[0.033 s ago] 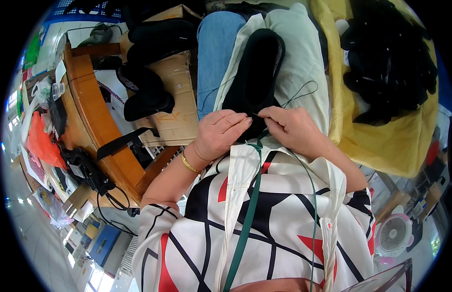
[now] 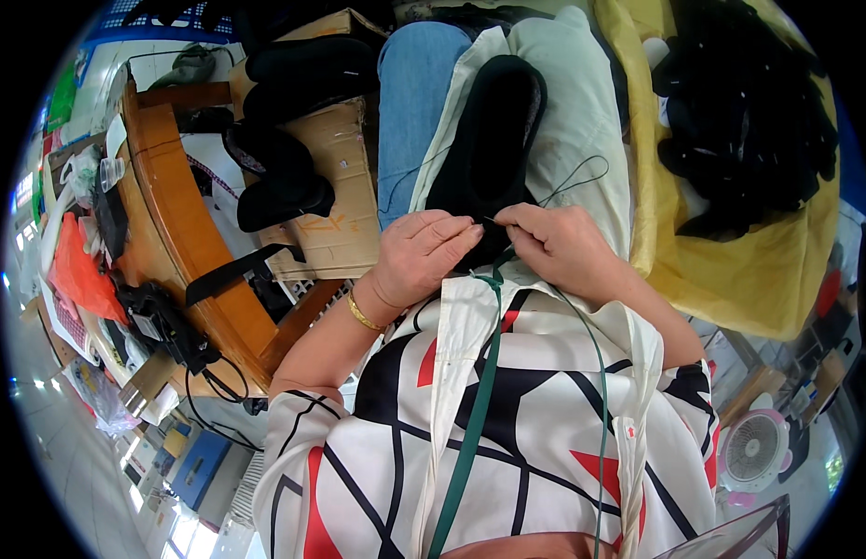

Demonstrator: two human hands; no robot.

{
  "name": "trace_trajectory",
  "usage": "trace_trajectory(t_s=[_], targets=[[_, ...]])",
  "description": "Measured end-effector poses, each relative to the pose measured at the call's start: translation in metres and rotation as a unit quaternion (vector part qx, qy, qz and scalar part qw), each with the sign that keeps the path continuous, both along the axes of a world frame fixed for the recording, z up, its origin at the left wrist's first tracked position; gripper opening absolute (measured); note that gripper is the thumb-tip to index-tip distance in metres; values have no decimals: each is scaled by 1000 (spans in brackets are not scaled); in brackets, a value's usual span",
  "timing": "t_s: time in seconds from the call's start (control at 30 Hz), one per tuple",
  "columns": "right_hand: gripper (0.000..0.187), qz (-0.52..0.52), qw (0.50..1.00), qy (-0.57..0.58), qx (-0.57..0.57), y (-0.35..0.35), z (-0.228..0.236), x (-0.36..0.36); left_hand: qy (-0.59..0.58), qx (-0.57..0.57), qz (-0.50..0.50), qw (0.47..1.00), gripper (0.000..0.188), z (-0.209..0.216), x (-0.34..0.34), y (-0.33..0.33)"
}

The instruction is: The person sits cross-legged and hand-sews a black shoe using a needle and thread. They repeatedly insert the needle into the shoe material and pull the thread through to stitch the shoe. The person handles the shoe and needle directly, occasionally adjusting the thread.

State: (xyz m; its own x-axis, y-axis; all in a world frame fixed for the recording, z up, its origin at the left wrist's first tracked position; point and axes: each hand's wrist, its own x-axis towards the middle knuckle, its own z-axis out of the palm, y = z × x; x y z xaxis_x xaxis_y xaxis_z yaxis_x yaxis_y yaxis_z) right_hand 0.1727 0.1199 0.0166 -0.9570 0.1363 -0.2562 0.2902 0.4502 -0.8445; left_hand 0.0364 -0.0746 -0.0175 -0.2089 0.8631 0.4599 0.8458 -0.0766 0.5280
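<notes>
A black cloth shoe [image 2: 456, 177] lies across my lap, its opening toward the far side and its near end between my hands. My left hand [image 2: 422, 250] is closed on the near end, fingers bent over the black fabric. From the right, my right hand [image 2: 563, 244] pinches what looks like a sewing needle [image 2: 490, 220], a thin pale sliver against the shoe. Dark thread [image 2: 582, 170] loops up beyond the right knuckles. The near tip of the shoe is partly hidden by my fingers.
At the right, a yellow cloth [image 2: 731, 270] bears a heap of black pieces [image 2: 745, 121]. More black shoes [image 2: 279, 177] rest on cardboard [image 2: 344, 186] at the left, beside a curved wooden table [image 2: 186, 214] with a red bag [image 2: 83, 270]. A fan [image 2: 754, 447] stands lower right.
</notes>
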Motion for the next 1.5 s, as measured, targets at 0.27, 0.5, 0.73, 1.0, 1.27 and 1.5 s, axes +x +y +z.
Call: trace_trajectory(t_s=[0.27, 0.5, 0.73, 1.0, 1.27, 1.5], targets=[[12, -31, 998, -2, -54, -11, -12, -5, -62, -1, 44, 997, 29, -2, 6, -1], [15, -63, 994, 20, -87, -20, -26, -19, -116, -4, 47, 992, 35, -3, 8, 0], [14, 10, 997, 55, 52, 3, -17, -35, -70, -10, 43, 997, 33, -4, 8, 0], [12, 95, 994, 48, 8, 5, -15, -52, 52, 19, 62, 997, 25, -2, 8, -1], [20, -227, 832, -44, -504, 22, -15, -54, -53, -29, 74, 995, 28, 9, 7, 7], [27, -426, 761, 289, -396, 141, 37, -29, -119, -91, 59, 987, 23, 16, -2, 14]])
